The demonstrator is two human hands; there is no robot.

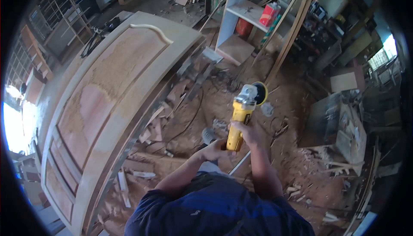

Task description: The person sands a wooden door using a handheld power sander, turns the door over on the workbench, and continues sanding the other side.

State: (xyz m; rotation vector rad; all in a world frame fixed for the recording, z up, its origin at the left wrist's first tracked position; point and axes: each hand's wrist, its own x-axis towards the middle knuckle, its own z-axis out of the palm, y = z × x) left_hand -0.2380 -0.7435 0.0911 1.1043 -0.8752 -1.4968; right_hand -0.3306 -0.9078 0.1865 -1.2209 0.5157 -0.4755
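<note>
A yellow angle grinder [241,122] with a silver head and a round, yellow-edged disc is held in front of my body, its disc end pointing away from me. My right hand [246,132] is wrapped round the middle of its body. At the rear end of the tool, my left hand [215,150] is closed on it, with some fingers hidden underneath. To the left lies a large wooden panel door [150,68] with a curved moulding and sawdust scattered over its panels.
A shelf unit [228,29] holding a red container [269,14] stands ahead. Long planks [297,25] lean beside it. A wooden box [322,120] is at the right. Wood scraps and a dark cable [195,117] lie on the brown floor.
</note>
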